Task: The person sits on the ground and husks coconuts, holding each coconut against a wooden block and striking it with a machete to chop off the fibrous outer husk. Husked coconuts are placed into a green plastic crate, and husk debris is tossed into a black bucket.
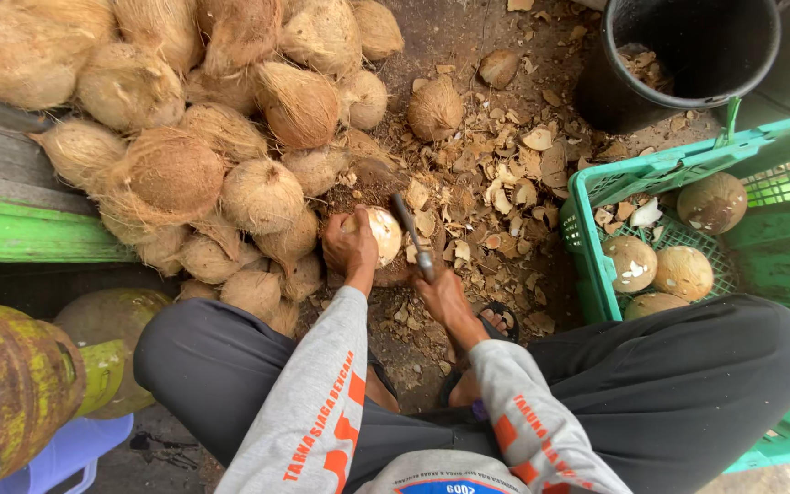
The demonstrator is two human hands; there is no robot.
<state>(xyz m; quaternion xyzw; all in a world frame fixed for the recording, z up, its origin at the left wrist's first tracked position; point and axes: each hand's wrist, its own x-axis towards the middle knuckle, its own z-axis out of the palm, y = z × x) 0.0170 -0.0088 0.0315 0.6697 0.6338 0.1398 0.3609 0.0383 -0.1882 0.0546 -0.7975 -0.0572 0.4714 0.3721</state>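
Up ahead, a heap of husked coconuts [176,137] covers the ground, while the green crate [596,183] at right holds four peeled coconuts and shell scraps. Nearby, the black bucket [688,55] holds a few shell chips. Between them, the left hand [349,242] clamps a half-peeled coconut [384,233], and the right hand [439,295] grips a blade [406,224] against it.
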